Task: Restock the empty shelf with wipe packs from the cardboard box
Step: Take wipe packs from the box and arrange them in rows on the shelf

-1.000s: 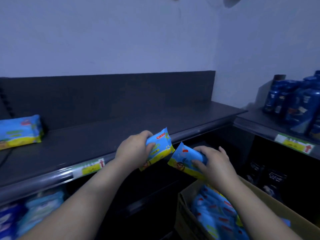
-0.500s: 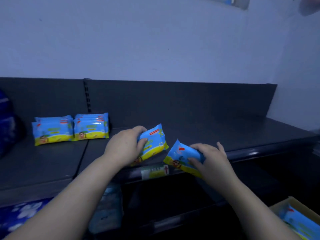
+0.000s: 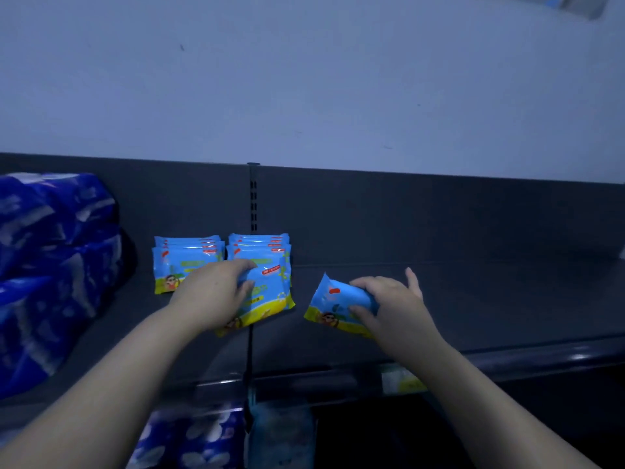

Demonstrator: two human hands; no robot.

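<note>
Blue-and-yellow wipe packs, two in hand. The left grip curls round the first pack, tilted low over the dark shelf. The right grip pinches the second pack just to its left. Behind the left grip sit two stacks, the left stack and the right stack; I cannot count the packs in each. Farther left are bulky blue packages.

Single head-worn wide-angle view, facing forward and slightly down, close over dark grey metal shelf; pale blue-grey wall above.
</note>
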